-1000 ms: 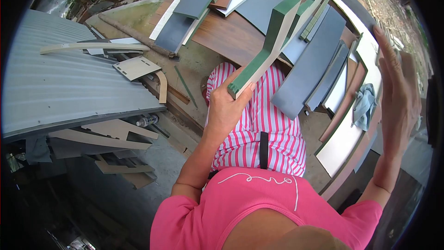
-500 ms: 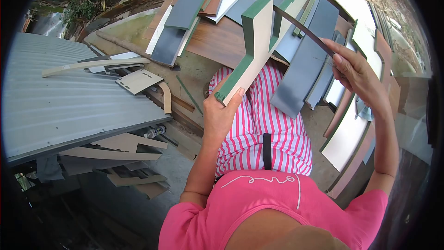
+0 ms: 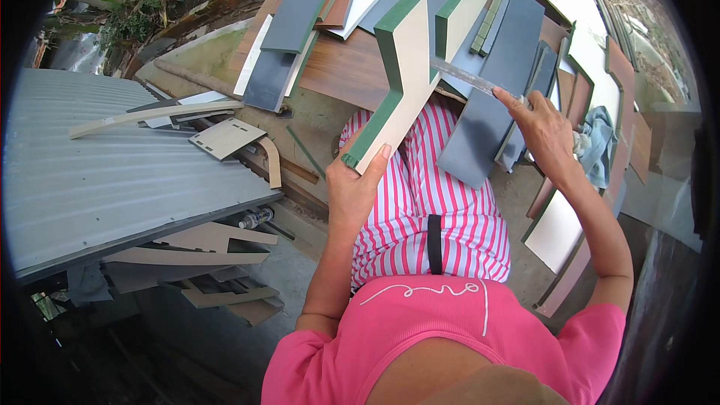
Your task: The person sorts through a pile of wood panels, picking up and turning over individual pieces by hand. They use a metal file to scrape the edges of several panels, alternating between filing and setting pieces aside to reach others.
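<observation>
My left hand (image 3: 354, 189) grips the lower end of an angled beige board with green edges (image 3: 397, 109), which rises from my lap to the upper middle. My right hand (image 3: 546, 133) is closed around the near end of a long, thin metal tool (image 3: 466, 77), its index finger stretched along the tool. The tool's far end meets the board's right side near the bend. Just beyond stands a second green-edged board (image 3: 463, 19). A dark grey panel (image 3: 495, 97) lies beneath the tool and beside my right hand.
Corrugated metal sheeting (image 3: 112, 172) spans the left, with curved offcuts (image 3: 157, 111) on it. More cut pieces (image 3: 187, 255) and a bottle (image 3: 256, 217) sit below its edge. A blue cloth (image 3: 597, 146) hangs on stacked boards at right. Brown panels (image 3: 341, 67) lie ahead.
My right hand has moved left and down with the metal tool, which now lies flatter against the board. The blue cloth shows more fully. My left hand and its board have barely shifted.
</observation>
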`<state>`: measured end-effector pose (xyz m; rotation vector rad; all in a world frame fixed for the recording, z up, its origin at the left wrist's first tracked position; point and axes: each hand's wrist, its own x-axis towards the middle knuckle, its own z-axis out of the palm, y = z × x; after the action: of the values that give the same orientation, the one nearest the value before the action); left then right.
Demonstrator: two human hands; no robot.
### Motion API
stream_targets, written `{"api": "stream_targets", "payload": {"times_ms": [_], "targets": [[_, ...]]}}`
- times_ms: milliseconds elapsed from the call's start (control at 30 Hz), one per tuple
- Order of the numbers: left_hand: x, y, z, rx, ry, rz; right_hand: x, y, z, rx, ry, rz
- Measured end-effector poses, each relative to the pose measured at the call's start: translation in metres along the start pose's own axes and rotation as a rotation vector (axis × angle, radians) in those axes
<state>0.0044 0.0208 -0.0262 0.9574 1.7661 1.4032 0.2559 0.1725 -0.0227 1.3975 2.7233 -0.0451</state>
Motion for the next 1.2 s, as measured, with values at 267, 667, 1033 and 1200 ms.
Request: {"api": "stream_targets", "payload": {"times_ms": [267, 667, 1033, 1200], "targets": [[-0.001, 0.006, 0.001, 0.005, -0.013, -0.011, 0.032, 0.03, -0.049, -0.409, 0.671, 0.032], [-0.002, -0.003, 0.001, 0.064, -0.009, 0.037, 0.039, 0.06, -0.035, 0.061, 0.275, 0.09], [-0.002, -0.007, 0.0, 0.097, -0.01, 0.056, 0.052, 0.067, -0.049, 0.452, 0.012, 0.251], [-0.002, -0.009, 0.001, 0.092, -0.007, 0.079, 0.059, 0.074, -0.039, 0.153, 0.184, 0.047]]}}
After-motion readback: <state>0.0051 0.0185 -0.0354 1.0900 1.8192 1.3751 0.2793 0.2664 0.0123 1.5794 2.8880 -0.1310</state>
